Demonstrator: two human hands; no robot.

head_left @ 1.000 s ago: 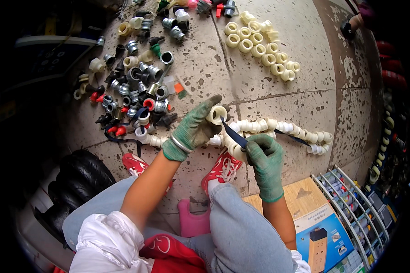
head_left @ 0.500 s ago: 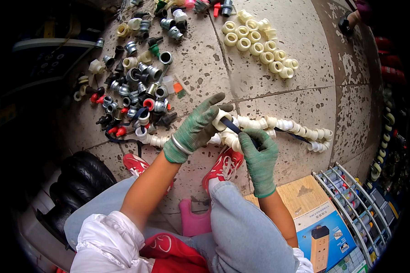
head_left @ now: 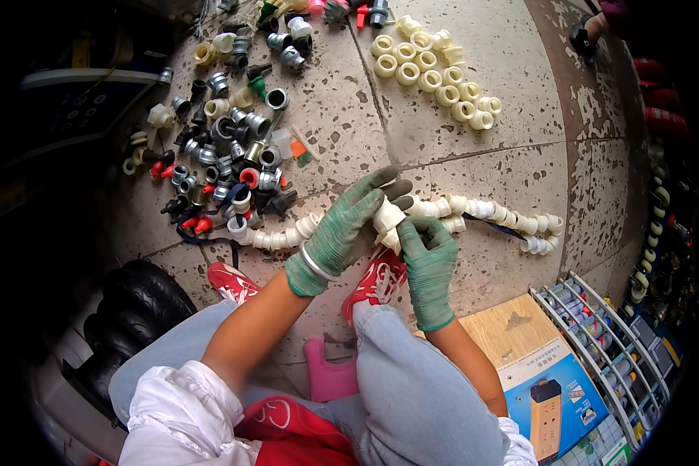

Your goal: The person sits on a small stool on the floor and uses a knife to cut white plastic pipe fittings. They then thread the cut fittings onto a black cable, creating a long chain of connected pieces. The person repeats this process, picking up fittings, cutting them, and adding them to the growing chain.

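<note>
Both my hands wear green knit gloves with dark fingertips. A white plastic pipe fitting [head_left: 388, 216] sits tilted between them above the floor. My left hand [head_left: 338, 229] is closed around it from the left, with some fingers reaching past its far side. My right hand [head_left: 431, 268] is closed, its thumb and fingertips pinched against the fitting's lower right edge. More white fittings are threaded on a dark strap, one row [head_left: 276, 239] lying left of my hands and a looped row [head_left: 512, 221] to the right. The strap [head_left: 493, 225] shows between the right-hand fittings; near my fingers it is hidden.
A heap of metal, black and red fittings [head_left: 225, 155] lies at the left. Loose cream plastic rings [head_left: 427, 74] stand grouped at the back. A pink stool [head_left: 330, 377] is between my legs. At the right are a wooden board [head_left: 505, 330], a blue box [head_left: 563, 408] and a wire rack [head_left: 610, 357].
The fitting has turned, so its open end no longer faces up. The strap end seen in my right fingers is hidden now. My right hand has moved closer to the fitting.
</note>
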